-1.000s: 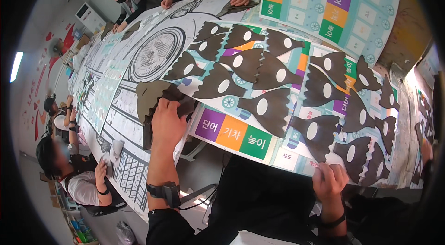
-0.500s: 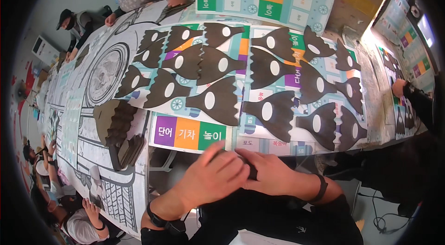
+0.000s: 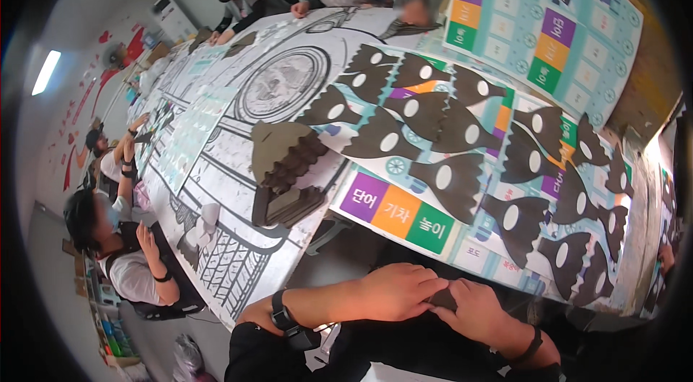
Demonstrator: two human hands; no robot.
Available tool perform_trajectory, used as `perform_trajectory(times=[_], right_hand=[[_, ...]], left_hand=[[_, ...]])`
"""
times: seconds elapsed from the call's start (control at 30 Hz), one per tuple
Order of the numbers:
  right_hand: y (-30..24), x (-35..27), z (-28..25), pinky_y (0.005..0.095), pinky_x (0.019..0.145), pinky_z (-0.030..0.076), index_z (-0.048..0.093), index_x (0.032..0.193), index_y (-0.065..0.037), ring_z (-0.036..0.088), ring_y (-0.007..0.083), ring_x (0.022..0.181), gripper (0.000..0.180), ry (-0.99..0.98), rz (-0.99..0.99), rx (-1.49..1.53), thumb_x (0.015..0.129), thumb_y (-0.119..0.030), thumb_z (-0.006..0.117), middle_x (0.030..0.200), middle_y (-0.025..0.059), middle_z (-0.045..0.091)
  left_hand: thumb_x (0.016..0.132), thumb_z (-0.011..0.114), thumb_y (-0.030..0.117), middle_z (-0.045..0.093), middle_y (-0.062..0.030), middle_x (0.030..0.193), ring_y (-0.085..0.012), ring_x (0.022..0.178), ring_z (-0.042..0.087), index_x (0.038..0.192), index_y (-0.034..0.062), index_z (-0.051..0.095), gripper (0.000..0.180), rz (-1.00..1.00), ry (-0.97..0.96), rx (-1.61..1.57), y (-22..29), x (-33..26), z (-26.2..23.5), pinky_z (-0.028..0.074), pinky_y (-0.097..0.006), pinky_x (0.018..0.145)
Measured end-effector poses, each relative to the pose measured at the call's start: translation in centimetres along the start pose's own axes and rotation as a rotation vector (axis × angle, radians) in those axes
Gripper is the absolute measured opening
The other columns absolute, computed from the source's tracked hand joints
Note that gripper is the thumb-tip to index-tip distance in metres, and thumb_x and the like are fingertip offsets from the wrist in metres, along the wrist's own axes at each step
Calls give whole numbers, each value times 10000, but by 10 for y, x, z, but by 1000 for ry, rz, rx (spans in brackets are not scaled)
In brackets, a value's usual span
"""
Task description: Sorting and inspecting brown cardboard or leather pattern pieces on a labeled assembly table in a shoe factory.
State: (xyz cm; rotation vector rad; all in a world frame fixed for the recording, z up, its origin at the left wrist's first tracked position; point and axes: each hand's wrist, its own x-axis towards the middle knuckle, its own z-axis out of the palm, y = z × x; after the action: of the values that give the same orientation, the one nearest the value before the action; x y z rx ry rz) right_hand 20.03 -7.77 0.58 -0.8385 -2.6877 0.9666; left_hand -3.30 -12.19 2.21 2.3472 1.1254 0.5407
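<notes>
Both my hands meet below the long paper-covered table (image 3: 238,266): left hand (image 3: 393,292) and right hand (image 3: 473,310) pinching one small dark card piece (image 3: 442,300). Looks like I'm mid-prep on it, and the next move probably needs a steady pinch.

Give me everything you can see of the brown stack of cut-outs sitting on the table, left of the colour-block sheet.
The stack of brown cut-outs looks like flat cardboard or thick paper pieces with scalloped, zigzag edges. They are fanned in overlapping layers, an olive-brown piece on top and darker ones spilling toward the table edge. It lies flat on the black-and-white printed drawing sheet, just left of the colour-block sheet. No hand touches it: the left hand and right hand are together below the table, apart from it.
</notes>
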Motion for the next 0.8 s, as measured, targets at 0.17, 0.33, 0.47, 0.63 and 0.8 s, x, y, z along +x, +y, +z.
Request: perform_trajectory(times=[0.17,0.33,0.47,0.63,0.8], right_hand=[[-19,9,-1,453,679,526,575,1043,-10,648,362,810,428,-21,-66,-8,820,-328,755,895,153,636],[-43,19,3,456,693,529,583,1067,-21,644,382,819,409,-33,-52,8,833,-317,739,893,160,639],[-56,25,10,434,732,543,598,1079,-28,671,385,849,419,-67,26,36,797,-290,763,926,179,679],[-66,41,18,389,738,541,662,1058,-37,688,345,848,336,-254,66,276,825,-265,744,924,167,706],[-83,47,29,335,693,520,672,997,0,675,202,757,258,-306,272,484,859,-214,711,814,103,708]], left_hand=[[807,744,190,627,-129,1011,-344,933,625,1208,34,572,464,-67,55,-174,3,-23,-7,521,-441,794],[785,761,198,628,-138,1040,-353,968,623,1224,58,575,497,-129,7,-203,-1,-47,-20,523,-444,809],[762,792,242,618,-133,1159,-342,1032,615,1297,81,558,607,-111,80,-228,-1,-63,-25,516,-432,860],[737,777,256,589,-110,1264,-285,1058,600,1326,37,546,669,238,199,101,-7,-73,-20,485,-398,890],[792,634,226,597,-57,1060,-191,903,575,1192,-16,601,469,273,211,428,-12,-87,-6,449,-311,751]])
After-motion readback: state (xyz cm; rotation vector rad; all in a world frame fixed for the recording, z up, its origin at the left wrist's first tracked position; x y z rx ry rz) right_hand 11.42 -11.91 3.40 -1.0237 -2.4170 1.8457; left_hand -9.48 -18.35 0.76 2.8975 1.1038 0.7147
